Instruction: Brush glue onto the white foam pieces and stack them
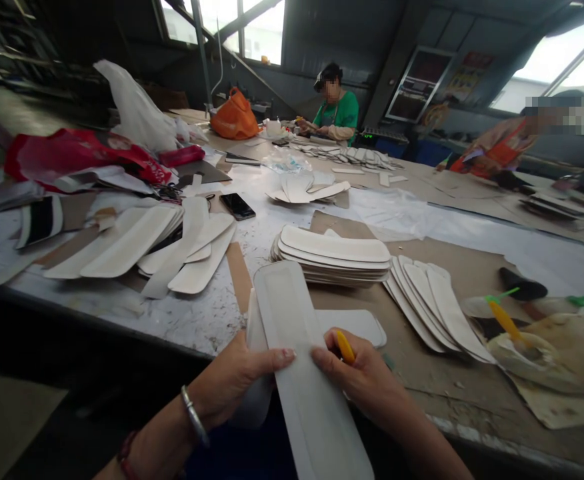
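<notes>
1. At the near edge of the desk (199,328), a long white panel (297,320) is held by two hands: the left hand (239,373) grips its left side, the right hand (365,370) its right, also clasping a yellow tool (345,347), its tip apparently hidden.
2. Beyond lie a stack (332,250) and a fanned pile (439,303).
3. Work looks underway; which panels are finished cannot be told.

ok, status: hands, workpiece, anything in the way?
Left hand gripping long white panel. Right hand on its edge, yellow handle tucked in grip. Stacked panels just beyond; no obstruction visible.
</notes>
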`<state>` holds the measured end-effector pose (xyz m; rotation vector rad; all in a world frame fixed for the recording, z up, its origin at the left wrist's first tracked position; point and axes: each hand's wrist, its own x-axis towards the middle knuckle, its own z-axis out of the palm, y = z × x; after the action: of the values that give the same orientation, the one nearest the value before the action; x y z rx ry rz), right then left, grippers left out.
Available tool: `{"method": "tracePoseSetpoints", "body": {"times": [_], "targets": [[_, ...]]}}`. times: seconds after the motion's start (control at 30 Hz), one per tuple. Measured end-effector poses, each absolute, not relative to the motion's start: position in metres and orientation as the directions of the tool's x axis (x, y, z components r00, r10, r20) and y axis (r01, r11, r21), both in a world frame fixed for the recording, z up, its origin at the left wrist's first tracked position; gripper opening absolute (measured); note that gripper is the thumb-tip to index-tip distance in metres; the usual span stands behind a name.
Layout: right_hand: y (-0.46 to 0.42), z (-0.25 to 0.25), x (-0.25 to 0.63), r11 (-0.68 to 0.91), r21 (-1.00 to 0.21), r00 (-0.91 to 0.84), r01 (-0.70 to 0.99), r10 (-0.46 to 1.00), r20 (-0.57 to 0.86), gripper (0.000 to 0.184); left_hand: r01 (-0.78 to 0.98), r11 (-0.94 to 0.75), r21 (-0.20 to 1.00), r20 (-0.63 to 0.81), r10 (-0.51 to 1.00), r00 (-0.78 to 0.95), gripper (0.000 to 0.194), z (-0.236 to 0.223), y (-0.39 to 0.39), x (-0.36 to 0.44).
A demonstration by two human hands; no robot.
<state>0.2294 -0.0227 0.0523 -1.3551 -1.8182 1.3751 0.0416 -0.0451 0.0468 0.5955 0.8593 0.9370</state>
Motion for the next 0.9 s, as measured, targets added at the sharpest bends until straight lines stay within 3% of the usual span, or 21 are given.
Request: {"method": "tracePoseSetpoints", "body": {"times": [0.2, 0.47, 0.73, 0.9], "targets": [[-0.013, 0.050, 0.223, -0.017, -0.936, -0.421, 0.351, 0.890, -0.173, 0.041, -0.457, 0.510, 0.729, -0.369, 0.854, 0.366, 0.040, 0.043, -0.046, 0.044], [-0.036, 0.037, 0.245, -0.236, -0.915, -0.480, 0.327, 0.793, -0.376, 0.044, -0.412, 0.497, 0.764, -0.419, 0.867, 0.269, 0.033, 0.040, -0.040, 0.037], [-0.009, 0.044, 0.226, -0.069, -0.927, -0.374, 0.369, 0.902, -0.217, 0.041, -0.391, 0.530, 0.753, -0.407, 0.841, 0.355, 0.042, 0.040, -0.043, 0.047], [-0.008, 0.039, 0.229, 0.059, -0.902, -0.137, 0.429, 0.991, 0.000, 0.047, -0.363, 0.572, 0.736, -0.478, 0.818, 0.320, 0.037, 0.040, -0.044, 0.049]]}}
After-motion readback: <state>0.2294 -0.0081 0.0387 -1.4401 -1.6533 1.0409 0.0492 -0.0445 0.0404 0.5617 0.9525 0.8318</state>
